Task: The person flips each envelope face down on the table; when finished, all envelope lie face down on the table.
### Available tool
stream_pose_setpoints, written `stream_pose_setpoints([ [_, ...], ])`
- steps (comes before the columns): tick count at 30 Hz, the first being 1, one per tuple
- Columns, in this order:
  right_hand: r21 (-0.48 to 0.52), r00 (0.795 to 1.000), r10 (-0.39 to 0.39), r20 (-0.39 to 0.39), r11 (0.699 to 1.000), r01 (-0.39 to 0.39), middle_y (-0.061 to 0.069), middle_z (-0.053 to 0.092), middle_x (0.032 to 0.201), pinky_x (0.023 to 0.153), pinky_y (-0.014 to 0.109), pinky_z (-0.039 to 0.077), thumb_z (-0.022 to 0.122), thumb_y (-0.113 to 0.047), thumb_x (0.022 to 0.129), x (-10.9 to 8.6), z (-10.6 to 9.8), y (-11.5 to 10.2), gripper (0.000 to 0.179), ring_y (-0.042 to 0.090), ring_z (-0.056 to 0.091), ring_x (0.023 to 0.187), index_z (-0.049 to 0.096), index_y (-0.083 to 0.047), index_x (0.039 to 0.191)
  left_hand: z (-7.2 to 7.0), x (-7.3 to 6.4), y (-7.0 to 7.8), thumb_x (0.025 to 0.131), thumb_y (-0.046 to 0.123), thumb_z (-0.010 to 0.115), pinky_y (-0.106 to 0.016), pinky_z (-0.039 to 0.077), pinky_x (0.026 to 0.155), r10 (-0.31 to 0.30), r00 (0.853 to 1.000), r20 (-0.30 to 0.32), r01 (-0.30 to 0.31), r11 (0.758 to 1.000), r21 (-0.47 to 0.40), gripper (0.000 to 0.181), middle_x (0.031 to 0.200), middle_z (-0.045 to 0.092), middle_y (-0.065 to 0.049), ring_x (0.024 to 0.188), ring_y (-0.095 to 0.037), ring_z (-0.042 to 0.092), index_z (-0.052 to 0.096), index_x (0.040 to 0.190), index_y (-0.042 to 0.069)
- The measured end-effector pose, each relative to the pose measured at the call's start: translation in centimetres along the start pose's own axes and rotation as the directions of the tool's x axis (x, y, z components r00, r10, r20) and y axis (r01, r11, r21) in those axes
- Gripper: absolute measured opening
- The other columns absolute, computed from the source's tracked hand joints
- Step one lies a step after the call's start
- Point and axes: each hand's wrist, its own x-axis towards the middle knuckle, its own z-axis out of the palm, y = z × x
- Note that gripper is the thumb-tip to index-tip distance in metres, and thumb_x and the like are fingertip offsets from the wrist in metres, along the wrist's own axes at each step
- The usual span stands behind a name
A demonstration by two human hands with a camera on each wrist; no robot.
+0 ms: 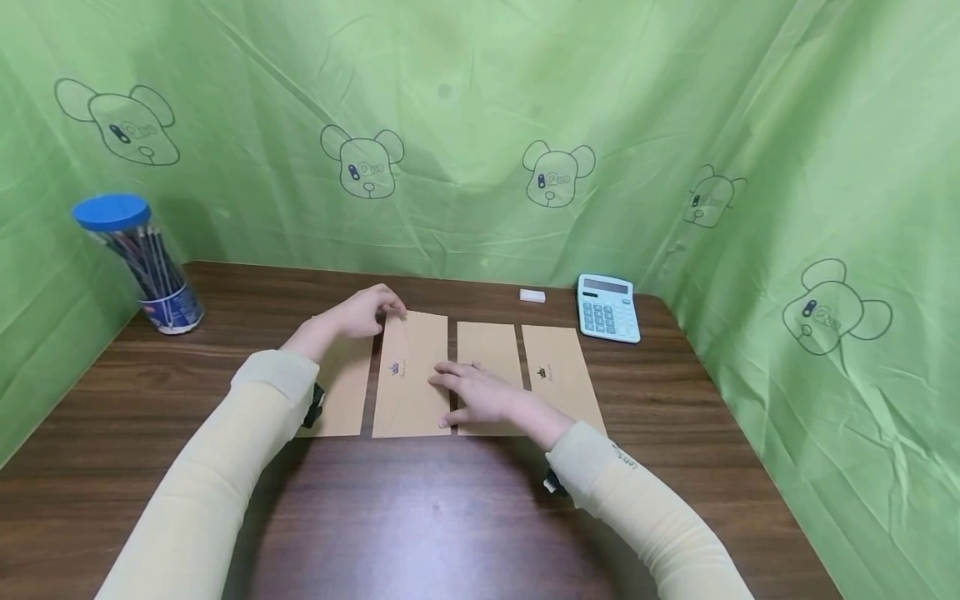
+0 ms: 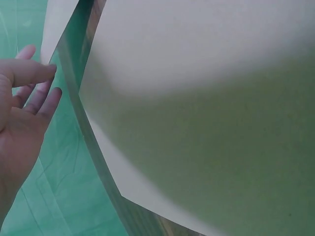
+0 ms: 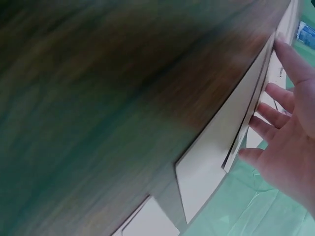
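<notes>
Several flat brown paper envelopes lie side by side. My left hand (image 1: pixel 362 312) pinches the upper edge of the second envelope from the left (image 1: pixel 420 367), which bears a small dark crown print; that edge is lifted in the left wrist view, between thumb and fingers (image 2: pixel 42 78). My right hand (image 1: pixel 480 393) rests with spread, fairly straight fingers at the same envelope's right side and overlaps the third envelope (image 1: pixel 487 342). The leftmost envelope (image 1: pixel 341 392) lies partly under my left wrist. Rightmost is another crown-printed envelope (image 1: pixel 566 367).
A light blue calculator (image 1: pixel 607 308) and a white eraser (image 1: pixel 532 296) lie behind the envelopes at the right. At the left stands a clear, blue-lidded tub of pencils (image 1: pixel 153 267). Green curtain (image 1: pixel 465 167) hangs around the wooden table (image 1: pixel 420 517).
</notes>
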Motion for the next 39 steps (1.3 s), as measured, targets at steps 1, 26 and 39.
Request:
stream_pose_setpoints([
  [1,0.008,1.0,0.005,0.003,1.0,-0.005,0.009,0.029,0.153,0.11,0.056,0.022,0.067,-0.049,0.083,0.0,-0.1,0.0,0.075,0.024,0.029,0.14,0.04,-0.014,0.143,0.0,0.0,0.0,0.067,-0.017,0.055,-0.045,0.044,0.095,0.006,1.0,0.003,-0.006,1.0,-0.004,0.044,0.116,0.052,-0.014,0.107,-0.031,0.053,0.066,0.104,0.005],
  [26,0.309,0.994,-0.068,-0.086,0.947,0.091,0.013,0.03,0.151,0.111,0.044,0.029,0.064,-0.045,0.086,-0.5,-2.2,-0.7,0.073,0.026,0.03,0.139,0.034,-0.016,0.146,-2.5,-0.3,0.6,0.079,0.005,0.073,-0.045,0.038,0.101,0.125,0.992,-0.035,-0.123,0.991,0.044,0.015,0.11,0.067,-0.007,0.11,-0.027,0.058,0.074,0.092,0.013],
  [39,0.518,0.975,-0.067,-0.212,0.838,0.17,0.004,0.043,0.143,0.102,0.038,0.042,0.067,-0.034,0.087,-0.7,-4.3,-2.2,0.066,0.028,0.05,0.123,0.038,-0.014,0.143,-3.8,0.5,2.7,0.081,0.005,0.072,-0.041,0.045,0.093,0.165,0.985,-0.044,-0.165,0.986,0.022,0.01,0.101,0.066,-0.004,0.1,-0.021,0.061,0.069,0.086,0.013],
])
